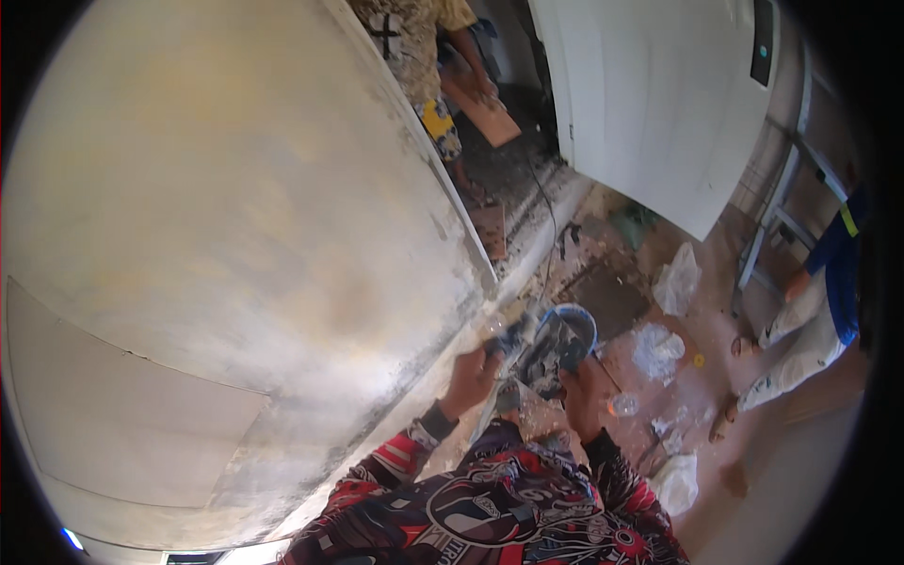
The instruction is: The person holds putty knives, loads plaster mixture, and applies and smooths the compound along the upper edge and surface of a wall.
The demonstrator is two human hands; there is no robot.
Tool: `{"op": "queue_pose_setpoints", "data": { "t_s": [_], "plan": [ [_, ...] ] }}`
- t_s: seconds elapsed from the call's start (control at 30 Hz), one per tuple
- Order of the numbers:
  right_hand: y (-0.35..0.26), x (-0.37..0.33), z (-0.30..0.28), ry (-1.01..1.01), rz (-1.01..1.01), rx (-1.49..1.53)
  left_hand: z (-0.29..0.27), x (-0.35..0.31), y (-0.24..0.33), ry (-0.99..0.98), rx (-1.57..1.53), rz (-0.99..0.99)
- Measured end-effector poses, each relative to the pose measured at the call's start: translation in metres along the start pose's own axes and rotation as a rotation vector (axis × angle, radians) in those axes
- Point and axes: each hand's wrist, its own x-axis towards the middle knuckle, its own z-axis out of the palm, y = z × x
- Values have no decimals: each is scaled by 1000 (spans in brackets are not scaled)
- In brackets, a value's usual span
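Below me is a bucket (591, 325) with a blue rim, tilted toward me, with dark grey wet-looking paste (551, 353) in it. My left hand (474, 377) is closed on a dark, blurred tool (513, 331), held at the bucket's left side; its exact kind is unclear. My right hand (582, 391) is at the bucket's near right side, its fingers curled against the edge, partly hidden. Close along my left side runs a large pale wall (235, 207) with patchy yellowish plaster and a dark smudged lower edge.
Crumpled clear plastic bags (657, 353) and a plastic bottle (623, 405) litter the floor at right. A person (414, 56) handles a reddish tile (490, 121) beyond the wall's end. Another person (810, 320) stands at right near a metal ladder (777, 212). A white door (650, 104) stands ahead.
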Motion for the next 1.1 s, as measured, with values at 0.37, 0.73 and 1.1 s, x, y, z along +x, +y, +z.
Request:
{"op": "queue_pose_setpoints", "data": {
  "t_s": [0.37,0.73,1.1],
  "plan": [
    [-11,1,1,-74,156,535,2,-46,-54,-331,258,-20],
    [41,-6,-19,164,-155,-279,2,-53,-18,38,-730,-522],
    [-12,15,-5,156,-16,98,-3,-24,33,-12,-1186,-572]
  ]
}}
